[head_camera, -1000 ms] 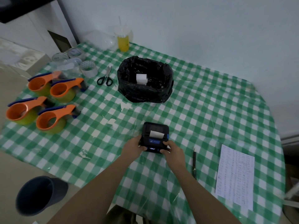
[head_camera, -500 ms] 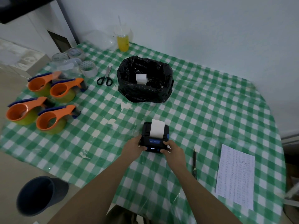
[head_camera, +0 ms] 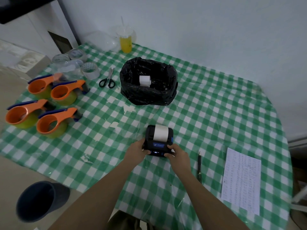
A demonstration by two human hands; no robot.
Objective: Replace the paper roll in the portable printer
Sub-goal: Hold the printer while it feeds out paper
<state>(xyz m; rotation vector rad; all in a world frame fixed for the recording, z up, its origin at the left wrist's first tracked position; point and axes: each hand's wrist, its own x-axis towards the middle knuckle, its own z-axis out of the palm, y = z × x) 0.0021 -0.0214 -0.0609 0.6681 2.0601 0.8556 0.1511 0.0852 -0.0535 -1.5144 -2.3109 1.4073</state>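
Green-and-white checked tablecloth [head_camera: 216, 113] covers the table against a pale wall. Portable printer [head_camera: 158, 141] sits near centre, a strip of white paper [head_camera: 160, 132] lying up over its top. Left hand [head_camera: 137, 151] grips the printer's near-left corner from 8 o'clock; right hand [head_camera: 178, 154] grips the near-right corner from 4 o'clock; thumbs rest on the front edge beside the lit display. At 12 o'clock from the printer, well apart: black bag-lined bin [head_camera: 147, 97] holding a white paper roll [head_camera: 144, 81]. Pen [head_camera: 199, 165] at 3 o'clock of the right hand, printed sheet [head_camera: 240, 181] beyond it. Scissors [head_camera: 108, 79] and four orange tape dispensers [head_camera: 51, 122] toward 10 o'clock.
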